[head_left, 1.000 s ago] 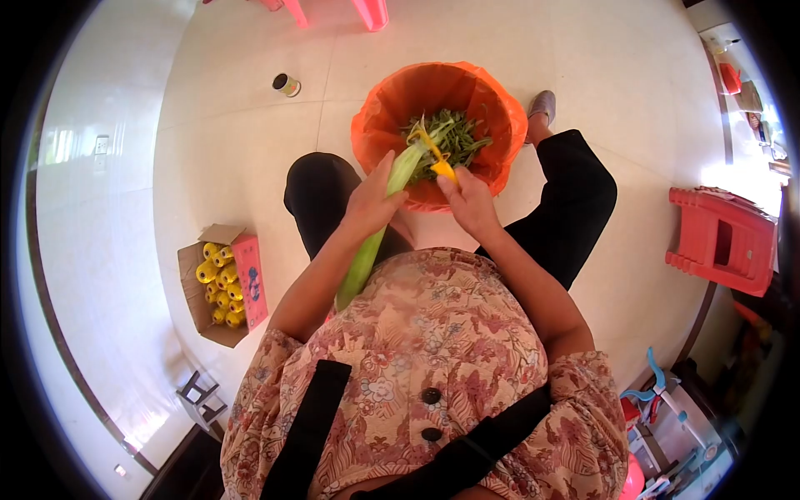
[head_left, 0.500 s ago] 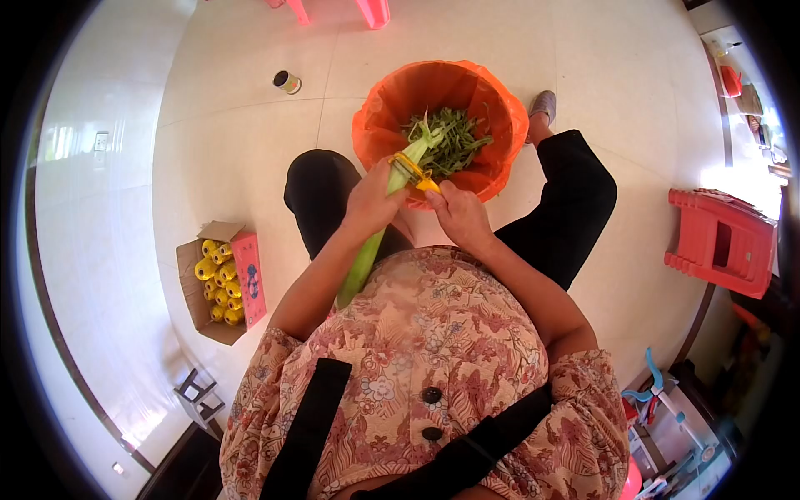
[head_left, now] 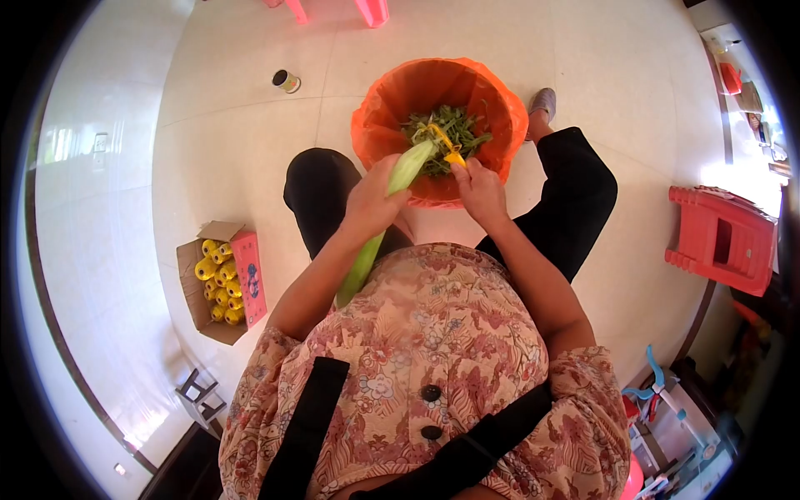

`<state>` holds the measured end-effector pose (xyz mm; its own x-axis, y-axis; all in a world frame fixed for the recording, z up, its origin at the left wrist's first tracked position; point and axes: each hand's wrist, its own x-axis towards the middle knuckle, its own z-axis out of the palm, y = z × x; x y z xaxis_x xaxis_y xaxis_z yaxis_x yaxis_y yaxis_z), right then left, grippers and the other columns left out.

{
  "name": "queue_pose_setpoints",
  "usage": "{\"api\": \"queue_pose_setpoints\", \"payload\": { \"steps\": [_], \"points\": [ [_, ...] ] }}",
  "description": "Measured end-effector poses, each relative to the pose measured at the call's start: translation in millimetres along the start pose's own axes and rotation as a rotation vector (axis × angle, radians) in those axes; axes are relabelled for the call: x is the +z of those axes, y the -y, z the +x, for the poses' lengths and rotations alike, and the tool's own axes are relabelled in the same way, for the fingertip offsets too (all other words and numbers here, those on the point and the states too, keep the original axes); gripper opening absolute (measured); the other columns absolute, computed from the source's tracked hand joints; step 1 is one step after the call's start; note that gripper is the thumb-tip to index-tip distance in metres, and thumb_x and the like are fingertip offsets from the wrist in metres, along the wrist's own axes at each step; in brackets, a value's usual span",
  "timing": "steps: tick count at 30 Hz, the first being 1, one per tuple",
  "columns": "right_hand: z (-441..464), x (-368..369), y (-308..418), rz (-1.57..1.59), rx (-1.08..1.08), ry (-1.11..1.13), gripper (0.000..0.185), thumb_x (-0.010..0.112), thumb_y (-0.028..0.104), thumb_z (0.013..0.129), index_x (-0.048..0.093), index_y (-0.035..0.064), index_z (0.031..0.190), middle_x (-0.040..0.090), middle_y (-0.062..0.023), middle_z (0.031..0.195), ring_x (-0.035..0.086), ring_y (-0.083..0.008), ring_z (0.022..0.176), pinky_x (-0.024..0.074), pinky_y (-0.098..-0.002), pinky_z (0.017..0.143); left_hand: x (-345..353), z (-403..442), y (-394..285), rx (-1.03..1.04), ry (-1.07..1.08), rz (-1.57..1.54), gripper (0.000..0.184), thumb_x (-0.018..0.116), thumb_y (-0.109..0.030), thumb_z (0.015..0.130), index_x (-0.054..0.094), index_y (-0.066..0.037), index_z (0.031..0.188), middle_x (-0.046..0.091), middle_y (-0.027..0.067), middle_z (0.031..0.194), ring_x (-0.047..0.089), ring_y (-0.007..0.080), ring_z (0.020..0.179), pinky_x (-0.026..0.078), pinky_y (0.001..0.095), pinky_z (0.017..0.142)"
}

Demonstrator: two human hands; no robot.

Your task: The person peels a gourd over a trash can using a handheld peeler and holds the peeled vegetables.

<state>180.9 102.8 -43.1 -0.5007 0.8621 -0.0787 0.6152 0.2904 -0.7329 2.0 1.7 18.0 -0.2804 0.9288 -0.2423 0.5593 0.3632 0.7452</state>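
Left hand [head_left: 372, 200] grasps a slender green vegetable [head_left: 408, 169], paler at its far end; right hand [head_left: 483, 197] clasps a yellow peeler [head_left: 454, 157] near that tip. The vegetable slants over an orange-lined bin [head_left: 373, 127] of green scraps [head_left: 457, 129].

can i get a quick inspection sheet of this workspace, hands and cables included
Surface: pale tiled floor
Job's things: long green vegetable; yellow peeler at its far end, contact unclear; orange-lined bin holding green scraps
Clutter: small container; open carton of yellow items
Grips: left grip around the vegetable; right grip on the peeler's handle
Cables: nothing seen
Surroundings: red plastic stool at right; wall socket at left
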Motion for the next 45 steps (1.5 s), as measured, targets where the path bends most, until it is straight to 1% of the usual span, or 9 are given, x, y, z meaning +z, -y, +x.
{"api": "queue_pose_setpoints", "payload": {
  "steps": [8, 11, 20, 26, 29, 32, 35, 42, 45],
  "points": [
    [-8.7, -3.1, 23.9, 0.078, -0.087, 0.042, 0.032, 0.050, 0.032, 0.091, 0.051, 0.0020, 0.081, 0.056, -0.0216, 0.060, 0.057, -0.0414, 0.060, 0.0425, -0.0513, 0.053, 8.4, 3.6, 12.6, 0.078, -0.080, 0.047, 0.061, 0.061, -0.014, 0.074, 0.040, -0.007, 0.131, 0.056, 0.0157, 0.114, 0.055, 0.0298, 0.107, 0.042, 0.0348, 0.090],
    [-20.1, 0.9, 37.5, 0.068, -0.122, 0.097, 0.032, 0.051, 0.032, 0.091, 0.050, 0.0024, 0.080, 0.056, -0.0218, 0.061, 0.057, -0.0406, 0.059, 0.0430, -0.0509, 0.052, 0.1, 4.7, -2.6, -0.056, 0.039, 0.023, 0.063, 0.059, -0.013, 0.074, 0.039, -0.007, 0.133, 0.056, 0.0161, 0.116, 0.054, 0.0296, 0.109, 0.041, 0.0340, 0.092],
    [1.7, -13.5, 14.3, -0.006, -0.050, 0.033, 0.034, 0.050, 0.035, 0.091, 0.051, 0.0024, 0.082, 0.058, -0.0218, 0.063, 0.058, -0.0416, 0.063, 0.0444, -0.0509, 0.055, -1.6, 2.9, 4.6, 0.042, 0.091, -0.285, 0.064, 0.059, -0.007, 0.074, 0.038, -0.004, 0.134, 0.053, 0.0107, 0.119, 0.052, 0.0201, 0.109, 0.038, 0.0281, 0.094],
    [-7.7, -10.6, 29.6, 0.086, -0.054, 0.100, 0.036, 0.048, 0.037, 0.091, 0.052, 0.0021, 0.081, 0.059, -0.0216, 0.065, 0.059, -0.0415, 0.066, 0.0445, -0.0518, 0.058, 1.0, -0.4, 2.7, 0.027, -0.024, -0.027, 0.065, 0.061, -0.010, 0.075, 0.037, -0.006, 0.135, 0.053, 0.0133, 0.123, 0.051, 0.0247, 0.115, 0.038, 0.0311, 0.097],
    [-19.6, -2.2, 44.4, 0.070, -0.074, 0.162, 0.035, 0.049, 0.036, 0.090, 0.052, 0.0019, 0.080, 0.059, -0.0218, 0.064, 0.059, -0.0420, 0.064, 0.0448, -0.0517, 0.057, -2.2, 0.8, 0.4, -0.061, 0.018, 0.063, 0.065, 0.062, -0.012, 0.074, 0.038, -0.005, 0.134, 0.053, 0.0159, 0.125, 0.051, 0.0276, 0.116, 0.038, 0.0325, 0.097],
    [-21.8, -2.6, 48.7, 0.094, -0.078, 0.172, 0.034, 0.050, 0.035, 0.090, 0.052, 0.0021, 0.080, 0.059, -0.0217, 0.064, 0.059, -0.0417, 0.064, 0.0450, -0.0515, 0.057, -4.2, 2.1, 4.2, -0.088, 0.063, 0.046, 0.063, 0.062, -0.012, 0.074, 0.040, -0.005, 0.133, 0.053, 0.0169, 0.124, 0.051, 0.0284, 0.116, 0.038, 0.0325, 0.097],
    [-14.2, 0.1, 41.2, -0.022, -0.088, 0.106, 0.033, 0.050, 0.035, 0.090, 0.052, 0.0030, 0.080, 0.059, -0.0212, 0.063, 0.060, -0.0406, 0.064, 0.0452, -0.0510, 0.056, 0.3, -2.0, 10.0, 0.023, -0.044, -0.026, 0.063, 0.063, -0.012, 0.073, 0.041, -0.005, 0.132, 0.052, 0.0167, 0.125, 0.050, 0.0289, 0.117, 0.038, 0.0325, 0.098],
    [11.3, -7.0, 13.6, -0.087, -0.053, 0.001, 0.035, 0.053, 0.036, 0.089, 0.052, 0.0035, 0.077, 0.058, -0.0197, 0.062, 0.059, -0.0397, 0.061, 0.0444, -0.0494, 0.054, -3.3, -0.6, 9.5, 0.004, 0.036, -0.066, 0.067, 0.061, -0.016, 0.075, 0.036, -0.009, 0.136, 0.046, 0.0165, 0.132, 0.046, 0.0306, 0.121, 0.037, 0.0361, 0.098],
    [14.0, 9.3, 2.2, 0.169, -0.064, -0.047, 0.035, 0.053, 0.032, 0.090, 0.051, 0.0023, 0.072, 0.057, -0.0195, 0.061, 0.057, -0.0377, 0.057, 0.0436, -0.0459, 0.052, -8.8, 7.5, -0.8, -0.117, 0.160, -0.381, 0.070, 0.059, -0.008, 0.079, 0.029, -0.012, 0.142, 0.051, 0.0127, 0.125, 0.056, 0.0272, 0.106, 0.044, 0.0324, 0.089]
  ]
}}
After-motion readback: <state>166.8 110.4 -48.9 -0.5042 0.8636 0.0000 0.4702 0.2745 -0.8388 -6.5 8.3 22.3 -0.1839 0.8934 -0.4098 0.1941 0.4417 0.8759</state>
